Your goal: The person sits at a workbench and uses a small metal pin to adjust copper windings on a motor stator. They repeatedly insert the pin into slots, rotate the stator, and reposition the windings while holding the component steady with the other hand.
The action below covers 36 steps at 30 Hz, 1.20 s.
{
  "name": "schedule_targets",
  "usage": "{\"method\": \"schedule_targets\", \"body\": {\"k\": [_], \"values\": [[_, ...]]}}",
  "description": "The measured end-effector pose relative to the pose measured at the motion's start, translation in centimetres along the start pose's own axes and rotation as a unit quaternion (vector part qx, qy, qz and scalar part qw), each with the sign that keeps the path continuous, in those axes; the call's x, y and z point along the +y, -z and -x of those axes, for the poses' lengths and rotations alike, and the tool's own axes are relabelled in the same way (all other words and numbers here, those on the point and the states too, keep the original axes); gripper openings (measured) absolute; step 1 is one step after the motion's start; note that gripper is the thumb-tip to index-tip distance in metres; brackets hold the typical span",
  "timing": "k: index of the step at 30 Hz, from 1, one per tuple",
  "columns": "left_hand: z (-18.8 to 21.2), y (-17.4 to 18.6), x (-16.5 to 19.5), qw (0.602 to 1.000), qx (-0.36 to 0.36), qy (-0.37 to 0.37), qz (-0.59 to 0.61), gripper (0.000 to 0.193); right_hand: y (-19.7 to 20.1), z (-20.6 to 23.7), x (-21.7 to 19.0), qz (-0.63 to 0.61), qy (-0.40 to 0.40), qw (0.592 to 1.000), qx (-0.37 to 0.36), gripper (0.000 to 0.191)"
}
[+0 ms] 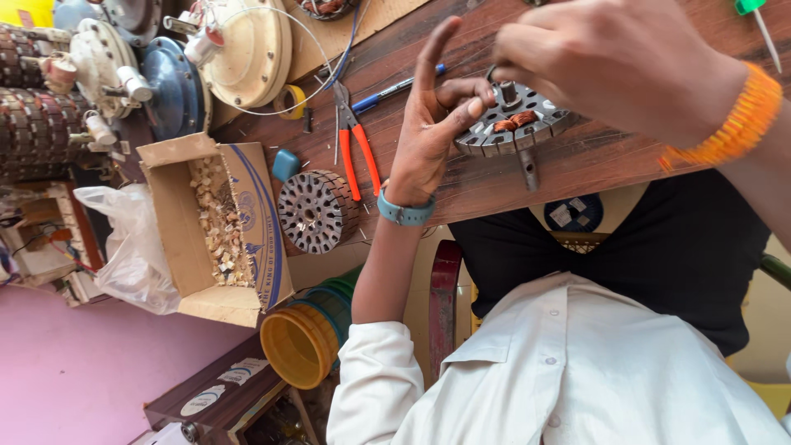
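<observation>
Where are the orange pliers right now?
In the head view, the orange pliers lie on the wooden table, just left of the left hand and above the spare round metal core.

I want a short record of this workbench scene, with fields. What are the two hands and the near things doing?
Left hand: left hand with a blue wristband, fingertips pinched at the rim of the round grey slotted metal core.
Right hand: right hand with an orange bangle, over the core; its grip is hidden.
Core: lies on the brown wooden table, with one copper winding.
Beside: orange-handled pliers; second slotted core; open cardboard box of small pieces.
</observation>
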State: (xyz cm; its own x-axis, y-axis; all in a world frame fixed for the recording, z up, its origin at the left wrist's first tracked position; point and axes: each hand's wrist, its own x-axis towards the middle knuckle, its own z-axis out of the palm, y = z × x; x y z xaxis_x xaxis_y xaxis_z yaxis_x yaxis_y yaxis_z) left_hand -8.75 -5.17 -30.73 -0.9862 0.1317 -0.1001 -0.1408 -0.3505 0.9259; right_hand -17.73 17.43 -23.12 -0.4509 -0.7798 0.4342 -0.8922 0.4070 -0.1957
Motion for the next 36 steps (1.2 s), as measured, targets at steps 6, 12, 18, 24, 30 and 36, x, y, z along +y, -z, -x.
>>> {"method": "schedule_targets", "body": {"k": [6, 12, 18, 24, 30, 36], "values": [[-1.1, 2.8, 0.6, 0.981, -0.139, -0.040, -0.131, 0.058, 1.0, 4.0, -4.0, -0.227, -0.124, 0.966, -0.005, 0.018], [-1.4, 3.3, 1.1, 0.971, -0.186, -0.056, -0.142, 0.047, -1.3, 5.7, -8.5, -0.315, -0.200, 0.926, 0.063, 0.012], [-1.8, 3.7, 0.6, 0.965, -0.203, -0.082, -0.145, 0.044, -3.1, 6.5, -10.5, -0.317, -0.230, 0.916, 0.084, 0.012], [-2.2, 3.9, 0.1, 0.960, -0.217, -0.113, -0.138, 0.043, -4.4, 7.0, -11.3, -0.311, -0.269, 0.905, 0.107, 0.013], [-2.0, 4.5, 0.0, 0.960, -0.214, -0.119, -0.138, 0.041, -6.4, 7.4, -11.4, -0.288, -0.217, 0.915, 0.182, 0.009], [-2.2, 4.6, 0.0, 0.950, -0.225, -0.142, -0.162, 0.034, -7.9, 8.3, -11.7, -0.283, -0.221, 0.912, 0.200, 0.010]]}}
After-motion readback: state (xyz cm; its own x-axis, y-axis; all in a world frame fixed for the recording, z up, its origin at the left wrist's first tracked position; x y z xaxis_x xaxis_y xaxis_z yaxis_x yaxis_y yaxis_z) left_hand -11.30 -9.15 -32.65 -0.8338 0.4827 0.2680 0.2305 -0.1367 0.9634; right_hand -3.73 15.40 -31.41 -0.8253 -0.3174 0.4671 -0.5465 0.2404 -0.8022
